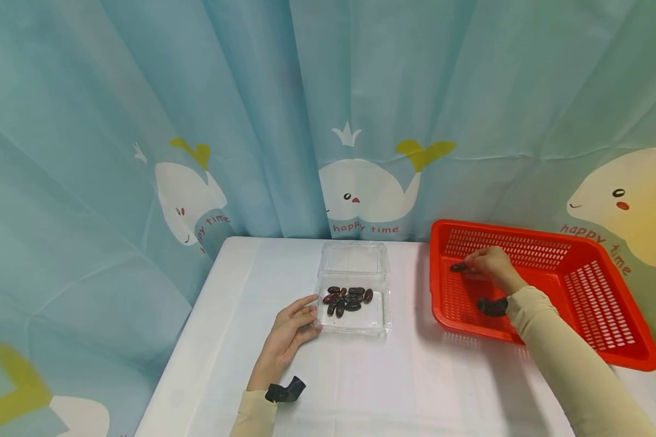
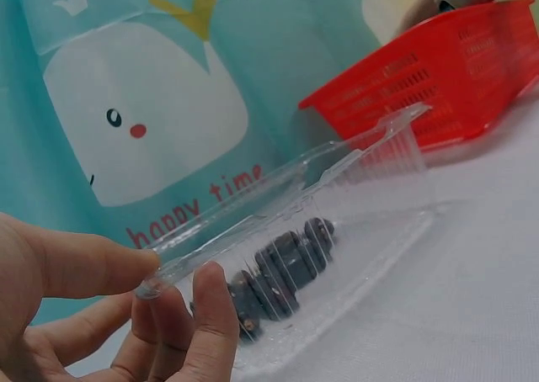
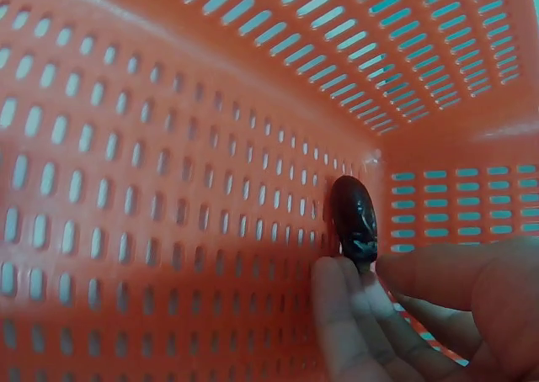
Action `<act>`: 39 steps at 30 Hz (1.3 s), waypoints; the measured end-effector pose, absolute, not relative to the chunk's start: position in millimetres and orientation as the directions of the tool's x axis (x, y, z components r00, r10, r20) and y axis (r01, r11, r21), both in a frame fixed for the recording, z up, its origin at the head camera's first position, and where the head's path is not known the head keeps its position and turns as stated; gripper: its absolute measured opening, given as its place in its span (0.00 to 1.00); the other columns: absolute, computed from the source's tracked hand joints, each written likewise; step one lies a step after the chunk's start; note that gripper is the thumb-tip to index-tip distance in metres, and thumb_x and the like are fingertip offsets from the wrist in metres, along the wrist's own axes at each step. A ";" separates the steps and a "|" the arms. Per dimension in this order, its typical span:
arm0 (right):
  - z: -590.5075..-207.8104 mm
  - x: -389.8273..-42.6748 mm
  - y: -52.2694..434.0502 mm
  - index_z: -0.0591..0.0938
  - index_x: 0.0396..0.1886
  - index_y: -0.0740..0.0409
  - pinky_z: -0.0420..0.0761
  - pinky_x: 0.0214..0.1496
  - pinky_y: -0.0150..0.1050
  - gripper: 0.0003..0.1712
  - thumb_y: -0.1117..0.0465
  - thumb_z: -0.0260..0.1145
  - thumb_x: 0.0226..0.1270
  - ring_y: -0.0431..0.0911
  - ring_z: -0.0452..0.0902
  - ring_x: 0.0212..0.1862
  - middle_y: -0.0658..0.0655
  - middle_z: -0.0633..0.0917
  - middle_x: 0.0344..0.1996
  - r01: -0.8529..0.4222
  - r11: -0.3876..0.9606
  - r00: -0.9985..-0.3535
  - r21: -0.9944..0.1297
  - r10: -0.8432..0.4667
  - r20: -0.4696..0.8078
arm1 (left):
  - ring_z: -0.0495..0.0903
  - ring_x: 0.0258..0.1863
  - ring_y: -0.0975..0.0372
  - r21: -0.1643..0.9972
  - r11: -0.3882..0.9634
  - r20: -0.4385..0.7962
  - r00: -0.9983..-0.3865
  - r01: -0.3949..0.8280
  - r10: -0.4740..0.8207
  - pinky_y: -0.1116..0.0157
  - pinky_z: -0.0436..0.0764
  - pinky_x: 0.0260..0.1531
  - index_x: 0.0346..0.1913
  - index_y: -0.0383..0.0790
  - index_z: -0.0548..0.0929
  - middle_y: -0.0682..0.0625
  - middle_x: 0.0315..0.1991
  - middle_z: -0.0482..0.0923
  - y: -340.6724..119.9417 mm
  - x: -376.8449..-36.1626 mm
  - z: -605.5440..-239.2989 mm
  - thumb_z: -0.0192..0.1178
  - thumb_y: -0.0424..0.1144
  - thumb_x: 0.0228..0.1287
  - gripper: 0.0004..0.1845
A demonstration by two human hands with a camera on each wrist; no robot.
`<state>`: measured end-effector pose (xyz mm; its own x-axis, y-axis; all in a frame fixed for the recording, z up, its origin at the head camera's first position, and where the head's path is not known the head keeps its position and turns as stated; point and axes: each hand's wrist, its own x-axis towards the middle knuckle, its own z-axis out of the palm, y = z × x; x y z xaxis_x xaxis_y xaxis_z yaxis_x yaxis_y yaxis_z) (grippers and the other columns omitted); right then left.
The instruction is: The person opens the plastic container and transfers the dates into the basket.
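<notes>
Teal whale-print curtain (image 1: 197,91) behind white-clothed table (image 1: 393,388); even light.

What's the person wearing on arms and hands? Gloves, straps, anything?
No gloves: both the left hand and the right hand are bare. Each arm has a long beige sleeve reaching the wrist. A black strap-mounted device sits on the left wrist, and a similar black one on the right.

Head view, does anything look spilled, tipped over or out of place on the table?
Nothing stands out. The dark dates lie together inside the clear clamshell box, which the left hand steadies at its edge. The right hand pinches one date inside the red basket. Nothing lies loose on the tablecloth.
</notes>
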<state>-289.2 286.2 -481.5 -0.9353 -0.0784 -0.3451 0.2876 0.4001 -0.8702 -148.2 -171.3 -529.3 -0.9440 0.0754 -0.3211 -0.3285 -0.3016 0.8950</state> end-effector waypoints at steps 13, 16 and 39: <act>-449.6 -276.3 282.2 0.72 0.66 0.79 0.90 0.52 0.41 0.23 0.64 0.56 0.81 0.35 0.85 0.38 0.42 0.85 0.36 0.216 0.435 -0.934 -0.874 -0.168 -0.314 | 0.77 0.47 0.61 0.908 -0.270 -0.312 -0.947 -0.321 0.078 0.64 0.87 0.46 0.75 0.31 0.70 0.50 0.47 0.76 -174.6 -148.6 -525.7 0.56 0.25 0.74 0.28; -439.8 -272.6 274.5 0.71 0.68 0.77 0.90 0.50 0.39 0.25 0.62 0.59 0.81 0.34 0.86 0.39 0.40 0.85 0.35 0.214 0.413 -0.933 -0.885 -0.181 -0.310 | 0.77 0.47 0.61 0.909 -0.269 -0.310 -0.948 -0.318 0.071 0.64 0.87 0.46 0.74 0.32 0.70 0.50 0.47 0.76 -174.7 -147.9 -526.5 0.56 0.26 0.74 0.27; -405.7 -231.9 168.7 0.74 0.66 0.76 0.89 0.54 0.50 0.26 0.67 0.64 0.74 0.46 0.89 0.42 0.71 0.87 0.50 0.041 0.448 -0.898 -0.893 -0.375 -0.229 | 0.78 0.42 0.64 0.905 -0.296 -0.300 -0.952 -0.306 0.067 0.65 0.88 0.44 0.74 0.32 0.71 0.51 0.45 0.74 -170.2 -145.1 -529.4 0.57 0.26 0.74 0.27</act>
